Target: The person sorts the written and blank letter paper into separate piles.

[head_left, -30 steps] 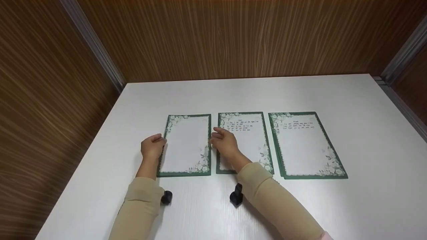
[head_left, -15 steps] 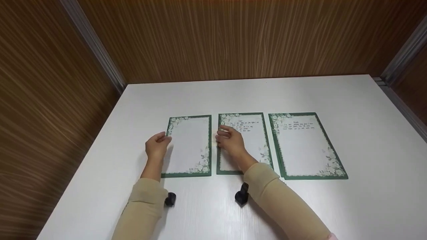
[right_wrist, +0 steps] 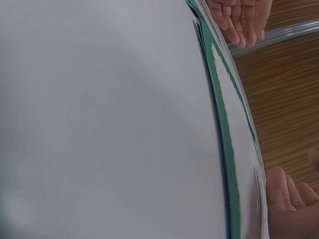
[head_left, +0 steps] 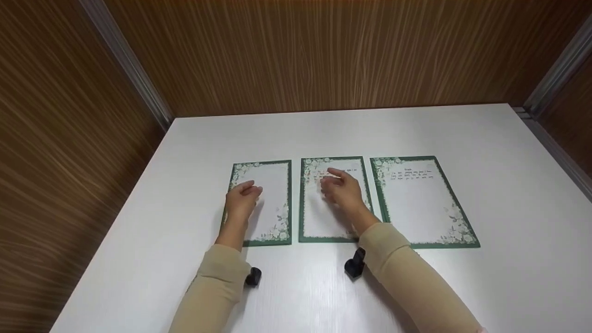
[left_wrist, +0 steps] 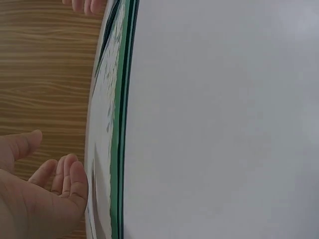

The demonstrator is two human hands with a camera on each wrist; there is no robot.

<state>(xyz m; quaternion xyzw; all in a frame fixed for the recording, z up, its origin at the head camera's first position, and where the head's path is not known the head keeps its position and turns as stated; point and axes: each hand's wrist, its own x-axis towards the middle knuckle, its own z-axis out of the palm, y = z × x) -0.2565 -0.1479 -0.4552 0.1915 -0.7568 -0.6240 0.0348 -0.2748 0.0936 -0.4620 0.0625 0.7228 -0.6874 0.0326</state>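
Three green-bordered sheets with white flower corners lie in a row. Over the left sheet [head_left: 273, 203], which bears no writing, hovers my left hand [head_left: 241, 199], fingers loosely bent and holding nothing. My right hand [head_left: 344, 189] is above the middle sheet [head_left: 319, 222], hiding part of its printed lines, also with nothing in its grasp. The right sheet [head_left: 421, 208] has a few lines of text near its top. In the left wrist view the left hand's relaxed fingers [left_wrist: 70, 179] show above the paper. Relaxed fingers [right_wrist: 284, 189] of the right hand appear in the right wrist view.
All sheets rest on a white table [head_left: 296, 134]. A brown wood-grain panel [head_left: 314, 55] stands behind it, with another panel [head_left: 55, 162] along the left. Black wrist devices [head_left: 355, 264] are on both sleeves.
Both hands have moved right: the left from the left sheet's outer edge to over that sheet, the right from the gap between sheets to over the middle sheet. The sheets stay in place.
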